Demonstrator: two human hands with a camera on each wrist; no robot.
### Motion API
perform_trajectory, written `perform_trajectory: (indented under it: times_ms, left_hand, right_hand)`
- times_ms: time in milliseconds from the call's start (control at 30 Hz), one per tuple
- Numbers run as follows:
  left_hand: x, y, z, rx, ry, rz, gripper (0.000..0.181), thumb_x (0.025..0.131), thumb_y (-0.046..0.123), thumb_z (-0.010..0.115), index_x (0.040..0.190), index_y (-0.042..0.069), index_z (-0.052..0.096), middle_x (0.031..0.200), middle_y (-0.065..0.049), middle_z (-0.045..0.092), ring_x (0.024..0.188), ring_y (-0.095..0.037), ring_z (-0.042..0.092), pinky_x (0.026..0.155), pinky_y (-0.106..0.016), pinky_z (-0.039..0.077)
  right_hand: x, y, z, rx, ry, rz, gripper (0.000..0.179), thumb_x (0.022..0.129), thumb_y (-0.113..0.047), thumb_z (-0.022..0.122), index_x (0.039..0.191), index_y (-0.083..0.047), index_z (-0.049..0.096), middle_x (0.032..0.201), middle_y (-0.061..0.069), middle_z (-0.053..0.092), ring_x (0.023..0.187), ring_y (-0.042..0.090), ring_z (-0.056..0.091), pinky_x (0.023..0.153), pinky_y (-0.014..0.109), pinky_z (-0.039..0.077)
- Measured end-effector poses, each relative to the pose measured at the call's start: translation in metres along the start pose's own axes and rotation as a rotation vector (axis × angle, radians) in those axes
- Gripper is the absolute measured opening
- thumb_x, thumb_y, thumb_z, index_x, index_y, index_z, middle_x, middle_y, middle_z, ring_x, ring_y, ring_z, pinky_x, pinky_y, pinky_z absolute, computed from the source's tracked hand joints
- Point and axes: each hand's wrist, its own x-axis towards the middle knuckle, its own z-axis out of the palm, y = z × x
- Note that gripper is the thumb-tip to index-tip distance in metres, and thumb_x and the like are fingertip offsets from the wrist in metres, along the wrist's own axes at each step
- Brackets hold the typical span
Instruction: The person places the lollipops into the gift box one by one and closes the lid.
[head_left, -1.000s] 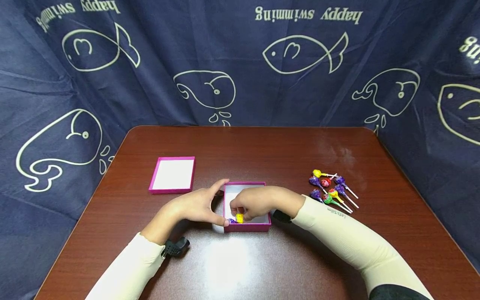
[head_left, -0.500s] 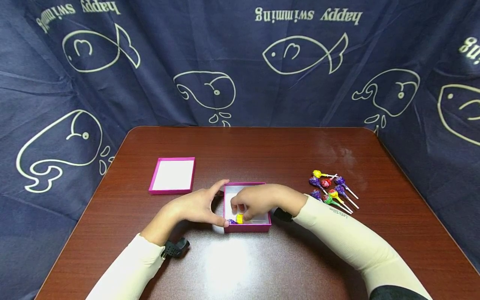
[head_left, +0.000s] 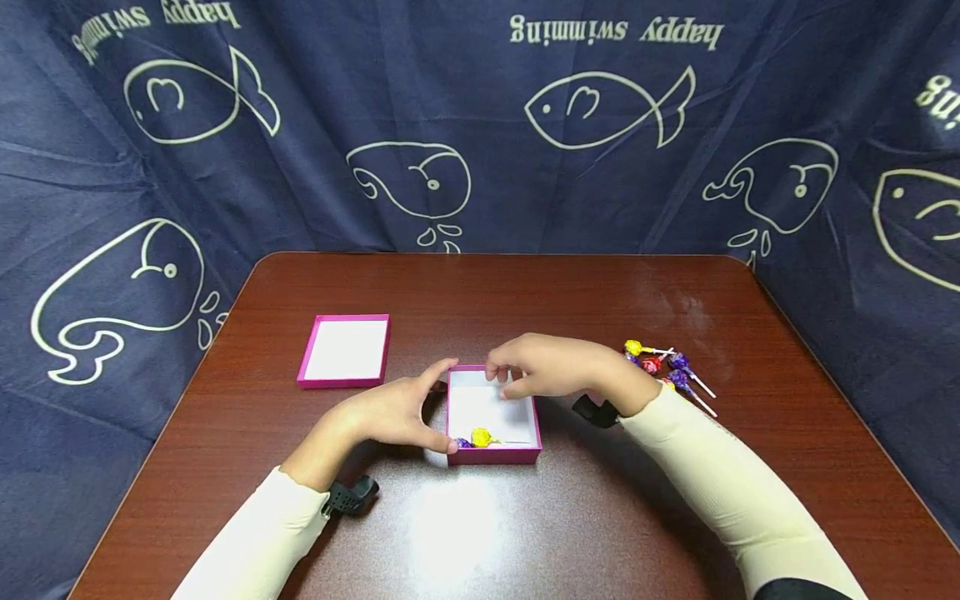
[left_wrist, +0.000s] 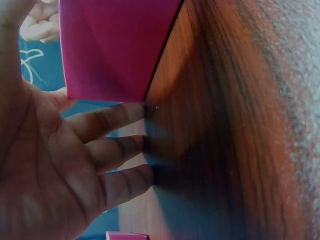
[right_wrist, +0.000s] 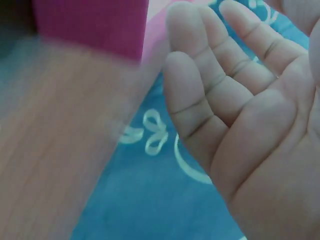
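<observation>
A pink-rimmed open box point(head_left: 495, 456) with a white inside stands at the middle of the table. Its left side is held by my left hand point(head_left: 390, 410), thumb at the near corner and forefinger at the far one. In the left wrist view the other fingers point(left_wrist: 125, 185) reach down to the tabletop beside the box wall point(left_wrist: 115, 50). A yellow lollipop point(head_left: 482, 437) lies inside along the near wall, and a purple lollipop point(head_left: 464, 443) sits partly hidden in the near left corner. My right hand point(head_left: 551, 364) hovers over the far right part of the box, fingers loosely bent and holding nothing.
Left of the box lies its pink-edged lid point(head_left: 347, 350), white inside up. Several lollipops, among them a purple one point(head_left: 678, 361), lie at the right, partly covered by the right arm. A dark blue cloth point(head_left: 480, 192) hangs behind the table.
My right hand has let go of the yellow lollipop, leaving it in the box. It has risen away toward the far right. The left hand has stayed in place.
</observation>
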Motion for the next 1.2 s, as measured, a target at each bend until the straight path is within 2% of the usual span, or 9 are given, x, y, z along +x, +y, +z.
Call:
perform_trajectory:
  times_ms: [167, 367, 533, 667, 867, 1033, 1200]
  left_hand:
    - [0.000, 0.000, 0.000, -0.001, -0.002, -0.005, 0.120, 0.067, 0.060, 0.083, 0.159, 0.018, 0.017, 0.140, -0.015, 0.054, 0.124, -0.023, 0.054, 0.105, -0.041, 0.040]
    - [-0.001, 0.001, 0.000, -0.002, -0.006, -0.011, 0.119, 0.067, 0.059, 0.083, 0.159, 0.018, 0.017, 0.142, -0.014, 0.053, 0.126, -0.023, 0.052, 0.106, -0.041, 0.039]
    - [0.000, 0.000, 0.001, 0.002, -0.009, -0.020, 0.120, 0.067, 0.061, 0.082, 0.159, 0.020, 0.016, 0.143, -0.013, 0.052, 0.125, -0.021, 0.053, 0.105, -0.041, 0.040]
    - [0.000, 0.000, 0.001, 0.002, -0.006, -0.019, 0.121, 0.067, 0.062, 0.082, 0.159, 0.020, 0.016, 0.142, -0.012, 0.052, 0.124, -0.021, 0.054, 0.105, -0.040, 0.040]
    - [0.000, -0.001, 0.001, 0.000, -0.005, -0.016, 0.121, 0.067, 0.062, 0.082, 0.159, 0.020, 0.016, 0.142, -0.012, 0.053, 0.124, -0.020, 0.053, 0.105, -0.040, 0.040]
    - [-0.001, -0.001, 0.001, -0.001, 0.000, -0.015, 0.121, 0.067, 0.062, 0.082, 0.159, 0.019, 0.017, 0.142, -0.012, 0.053, 0.124, -0.021, 0.054, 0.105, -0.040, 0.040]
    - [-0.001, -0.001, 0.001, -0.003, -0.002, -0.008, 0.120, 0.067, 0.062, 0.081, 0.159, 0.019, 0.016, 0.144, -0.013, 0.051, 0.126, -0.022, 0.052, 0.107, -0.040, 0.039]
  right_hand:
    - [-0.023, 0.019, -0.018, 0.018, 0.098, 0.071, 0.015, 0.091, -0.012, 0.071, 0.105, -0.013, 0.066, 0.087, -0.008, 0.061, 0.081, 0.010, 0.056, 0.074, 0.034, 0.050]
    - [-0.049, 0.049, -0.031, 0.037, 0.180, 0.173, 0.016, 0.092, -0.012, 0.070, 0.107, -0.010, 0.065, 0.094, -0.003, 0.066, 0.088, 0.014, 0.061, 0.079, 0.040, 0.051]
    - [-0.068, 0.080, -0.035, 0.089, 0.222, 0.322, 0.017, 0.092, -0.011, 0.070, 0.108, -0.008, 0.065, 0.099, 0.003, 0.067, 0.089, 0.018, 0.060, 0.079, 0.039, 0.049]
    - [-0.084, 0.105, -0.034, 0.148, 0.220, 0.409, 0.018, 0.093, -0.009, 0.068, 0.110, -0.003, 0.064, 0.105, 0.009, 0.066, 0.094, 0.021, 0.060, 0.080, 0.038, 0.048]
    - [-0.106, 0.129, -0.032, 0.150, 0.187, 0.469, 0.021, 0.093, -0.008, 0.068, 0.112, 0.002, 0.063, 0.107, 0.012, 0.067, 0.101, 0.024, 0.061, 0.085, 0.041, 0.048]
    - [-0.118, 0.143, -0.029, 0.160, 0.153, 0.504, 0.023, 0.091, -0.008, 0.069, 0.111, 0.003, 0.063, 0.106, 0.013, 0.067, 0.101, 0.026, 0.061, 0.086, 0.041, 0.048]
    - [-0.125, 0.153, -0.027, 0.184, 0.111, 0.485, 0.024, 0.089, -0.006, 0.067, 0.109, 0.005, 0.061, 0.102, 0.012, 0.065, 0.090, 0.020, 0.058, 0.078, 0.035, 0.047]
